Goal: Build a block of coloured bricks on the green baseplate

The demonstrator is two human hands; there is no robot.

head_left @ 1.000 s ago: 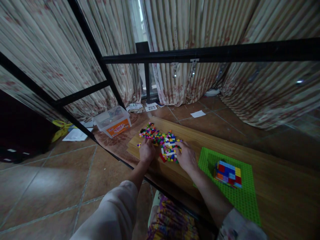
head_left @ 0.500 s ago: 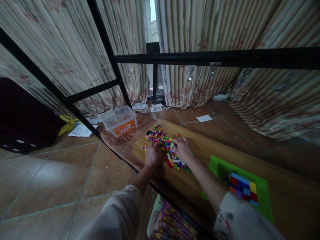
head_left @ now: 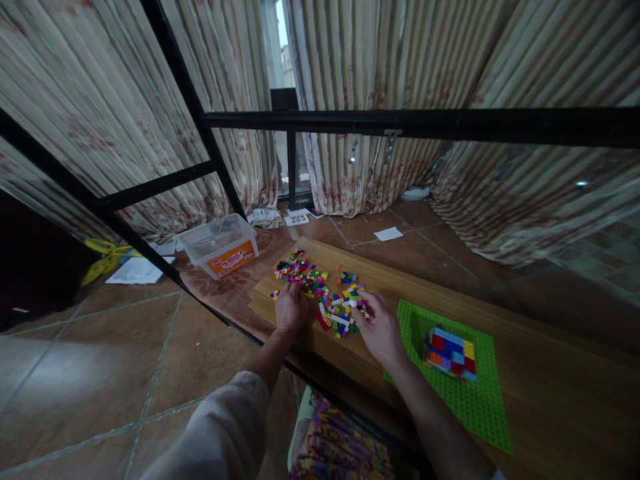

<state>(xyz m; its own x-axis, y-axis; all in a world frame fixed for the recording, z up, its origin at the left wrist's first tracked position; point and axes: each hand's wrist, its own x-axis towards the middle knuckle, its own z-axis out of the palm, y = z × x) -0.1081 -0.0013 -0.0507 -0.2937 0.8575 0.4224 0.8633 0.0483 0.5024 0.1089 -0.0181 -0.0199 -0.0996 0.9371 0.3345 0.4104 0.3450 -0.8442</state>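
A loose heap of small multicoloured toy bricks (head_left: pixel 301 268) spreads over the left part of the wooden board. My left hand (head_left: pixel 291 307) rests at the heap's near edge, fingers curled and close together; what they hold, if anything, is hidden. On the right side of the bricks, my right hand (head_left: pixel 380 327) has its thumb and index finger apart, with loose bricks lying beneath and between them. To the right of that hand lies a green baseplate (head_left: pixel 483 407), bearing a built block of red, blue, yellow and orange bricks (head_left: pixel 453 355).
A clear plastic box (head_left: pixel 220 243) with an orange label stands left of the wooden board (head_left: pixel 320 250). Black metal bars (head_left: pixel 350 121) cross in front of the curtains (head_left: pixel 390 60). White paper (head_left: pixel 389 234) lies on the tiled floor beyond the board.
My right hand has drawn back to the right, and its thumb and index finger now show apart. Bricks at the right are more spread out. My left hand stays by the heap. The view has shifted right.
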